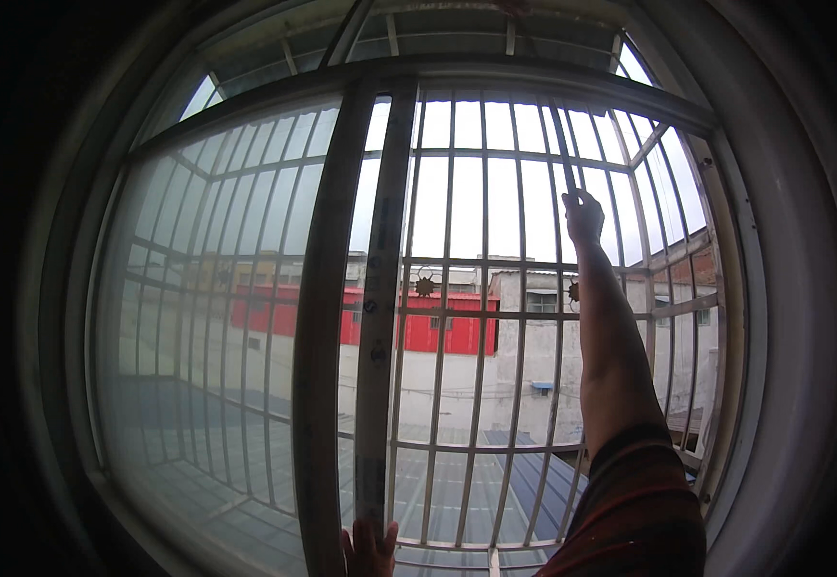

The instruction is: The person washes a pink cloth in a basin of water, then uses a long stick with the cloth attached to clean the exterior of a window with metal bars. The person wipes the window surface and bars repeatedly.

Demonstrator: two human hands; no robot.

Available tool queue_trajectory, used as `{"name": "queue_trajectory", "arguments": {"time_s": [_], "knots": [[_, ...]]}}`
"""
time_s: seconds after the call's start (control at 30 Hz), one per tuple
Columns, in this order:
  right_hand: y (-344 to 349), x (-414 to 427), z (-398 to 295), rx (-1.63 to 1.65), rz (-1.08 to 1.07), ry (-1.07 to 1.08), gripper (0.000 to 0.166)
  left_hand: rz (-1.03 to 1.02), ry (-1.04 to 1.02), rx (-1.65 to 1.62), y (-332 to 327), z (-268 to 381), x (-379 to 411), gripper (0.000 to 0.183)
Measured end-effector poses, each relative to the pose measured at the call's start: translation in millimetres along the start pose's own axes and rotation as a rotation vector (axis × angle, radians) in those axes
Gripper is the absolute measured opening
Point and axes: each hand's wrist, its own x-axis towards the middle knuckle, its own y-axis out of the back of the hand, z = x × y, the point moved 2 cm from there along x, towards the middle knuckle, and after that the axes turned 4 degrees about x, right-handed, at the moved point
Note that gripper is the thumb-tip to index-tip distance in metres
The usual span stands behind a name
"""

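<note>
A sliding window in a pale frame (739,303) stands before me, its right half open. My right hand (583,215) is raised high in that opening, its fingers closed around the lower part of a dark narrow strip (561,141). The strip hangs down from near the crossbar (534,78). Low in the view, my left hand (370,554) is on the bottom of the sash stile (374,324), fingers spread around its face and edge. The picture's lower rim cuts off part of this hand. A second, wider stile (323,324) stands just left of it.
Hazy glass (195,346) fills the left half. Outside is a metal security cage (482,267) of upright bars with star-shaped ornaments (424,286). Beyond it are a red structure (462,332), a pale wall (462,375) and corrugated roofing (454,483).
</note>
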Motion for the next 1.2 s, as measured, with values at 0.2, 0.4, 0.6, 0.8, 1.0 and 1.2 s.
{"name": "queue_trajectory", "arguments": {"time_s": [0.2,0.4,0.6,0.8,1.0,1.2], "knots": [[16,10,21,0.248,0.087,-0.124,0.022,0.055,-0.023,0.006,3,3,2,0.065],[59,21,62,0.049,0.24,-0.135,0.026,0.041,-0.028,-0.038,3,4,4,0.066],[99,14,73,-0.193,0.193,0.011,0.024,0.131,-0.028,0.037,-4,4,2,0.069],[85,12,44,-0.167,0.085,0.122,0.021,0.044,-0.027,0.031,2,-1,0,0.067],[35,0,-1,0.015,-0.055,0.065,0.02,0.078,-0.039,0.061,22,-2,0,0.06],[-30,-20,-48,0.119,-0.173,0.079,0.02,0.094,-0.007,0.049,12,0,3,0.056]]}}
